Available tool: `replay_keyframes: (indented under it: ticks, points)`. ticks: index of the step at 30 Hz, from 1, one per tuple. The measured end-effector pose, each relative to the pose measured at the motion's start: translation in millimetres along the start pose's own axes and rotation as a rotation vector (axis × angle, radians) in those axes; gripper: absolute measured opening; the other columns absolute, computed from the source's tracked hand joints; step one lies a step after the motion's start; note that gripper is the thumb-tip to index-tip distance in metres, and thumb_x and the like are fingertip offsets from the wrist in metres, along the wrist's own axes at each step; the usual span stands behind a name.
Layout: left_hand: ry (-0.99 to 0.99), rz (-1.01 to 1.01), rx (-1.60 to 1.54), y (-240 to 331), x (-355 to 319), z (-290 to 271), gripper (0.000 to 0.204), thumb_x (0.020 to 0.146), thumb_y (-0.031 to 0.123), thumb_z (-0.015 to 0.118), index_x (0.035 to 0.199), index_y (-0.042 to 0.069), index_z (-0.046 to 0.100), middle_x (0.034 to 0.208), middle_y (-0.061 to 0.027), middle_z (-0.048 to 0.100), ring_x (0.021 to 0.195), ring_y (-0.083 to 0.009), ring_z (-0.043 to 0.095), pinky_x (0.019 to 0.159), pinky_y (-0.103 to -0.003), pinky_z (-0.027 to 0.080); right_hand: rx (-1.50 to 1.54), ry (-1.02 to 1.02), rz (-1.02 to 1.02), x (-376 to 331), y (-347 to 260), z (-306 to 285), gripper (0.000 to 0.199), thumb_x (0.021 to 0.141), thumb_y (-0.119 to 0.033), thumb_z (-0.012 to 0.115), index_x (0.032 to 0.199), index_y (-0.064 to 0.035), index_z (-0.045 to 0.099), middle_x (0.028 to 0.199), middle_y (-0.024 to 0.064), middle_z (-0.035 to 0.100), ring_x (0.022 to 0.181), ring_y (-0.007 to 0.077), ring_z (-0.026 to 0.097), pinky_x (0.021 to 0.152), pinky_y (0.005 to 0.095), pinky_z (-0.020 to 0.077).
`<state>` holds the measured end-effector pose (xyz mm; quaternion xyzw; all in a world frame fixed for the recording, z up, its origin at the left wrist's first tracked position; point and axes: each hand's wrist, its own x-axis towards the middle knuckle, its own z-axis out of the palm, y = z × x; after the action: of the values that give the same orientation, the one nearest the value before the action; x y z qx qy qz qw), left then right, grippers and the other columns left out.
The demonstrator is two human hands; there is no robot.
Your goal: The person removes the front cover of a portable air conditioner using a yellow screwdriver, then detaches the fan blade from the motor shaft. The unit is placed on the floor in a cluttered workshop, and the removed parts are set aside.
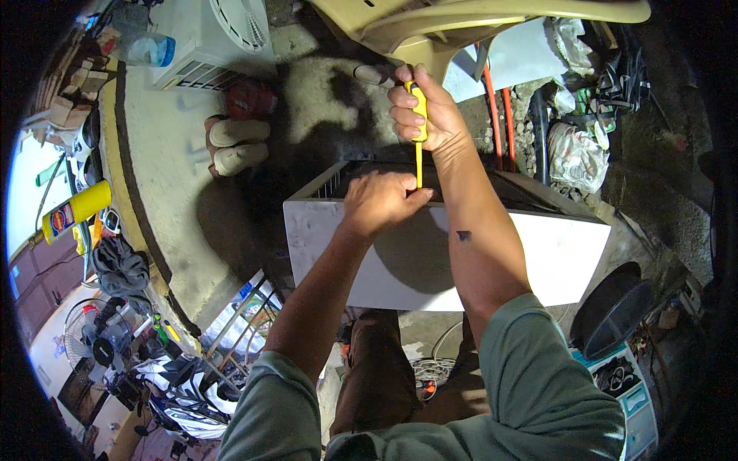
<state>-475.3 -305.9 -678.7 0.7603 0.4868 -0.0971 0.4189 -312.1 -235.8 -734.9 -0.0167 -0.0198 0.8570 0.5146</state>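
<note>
My right hand (430,111) is wrapped round the handle of a yellow screwdriver (420,132). The shaft points straight down to the upper edge of a white box-shaped appliance casing (338,253), standing in front of my legs. My left hand (383,201) grips that edge, its fingers curled over the far side and its thumb beside the screwdriver's lower end. Hand and thumb hide the tip and whatever it touches. Behind the edge, the casing's inside is dark, with a slatted grille (330,184) at its left end.
A beige plastic chair (430,38) stands at the far side, near orange pipes (500,115). A white fan unit (215,46) and a pair of slippers (238,146) are at far left. A black basin (611,311) leans at right; a cable coil (433,370) lies between my feet.
</note>
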Motion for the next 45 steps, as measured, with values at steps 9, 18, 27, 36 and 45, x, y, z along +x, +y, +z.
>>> replay_keyframes:
  ticks: [9,18,27,36,45]
  points:
    - [-0.003,-0.032,0.071,-0.9,1.2,6.0,0.041,0.089,0.052,0.065,0.086,0.012,0.073,0.083,-0.015,0.073,0.084,-0.0396,0.071,0.078,-0.053,0.052,-1.268,1.078,-0.311,7.4,10.8,29.1,0.019,0.102,-0.029,0.064,0.105,-0.0114,0.058,0.073,0.0005,0.055,0.054,0.0106,0.05,0.042,0.029,0.0421]
    - [-0.033,-0.002,-0.025,1.9,-1.2,-4.1,0.046,0.089,0.057,0.066,0.081,0.011,0.07,0.075,-0.014,0.068,0.073,-0.0368,0.069,0.067,-0.048,0.05,0.022,0.051,-0.062,-14.6,-12.4,-16.0,0.035,0.104,-0.05,0.054,0.112,-0.0159,0.059,0.085,0.0011,0.055,0.056,0.0098,0.047,0.046,0.0278,0.0436]
    - [0.059,0.021,-0.031,1.1,0.0,4.0,0.046,0.088,0.051,0.07,0.075,0.007,0.066,0.067,-0.0151,0.063,0.059,-0.0352,0.062,0.058,-0.045,0.047,-1.098,1.0,-0.315,2.1,8.2,8.8,0.023,0.098,-0.035,0.069,0.103,-0.0147,0.059,0.077,0.0,0.056,0.054,0.0105,0.048,0.042,0.027,0.0394]
    - [-0.05,-0.115,0.016,4.7,3.2,1.1,0.048,0.087,0.057,0.069,0.075,0.011,0.069,0.068,-0.0137,0.066,0.065,-0.0354,0.067,0.06,-0.045,0.051,-0.348,0.614,0.016,-5.9,-5.8,0.1,0.037,0.103,-0.053,0.055,0.108,-0.0163,0.059,0.079,-0.0003,0.054,0.057,0.013,0.047,0.047,0.028,0.0412]
    - [0.022,-0.068,-0.042,2.6,0.0,4.6,0.031,0.089,0.042,0.07,0.085,0.011,0.072,0.065,-0.0114,0.065,0.06,-0.0303,0.066,0.059,-0.041,0.05,-0.029,0.479,-0.092,-17.9,9.4,8.0,0.051,0.098,-0.068,0.053,0.101,-0.0173,0.055,0.068,0.0,0.048,0.052,0.0109,0.043,0.042,0.0248,0.0342]
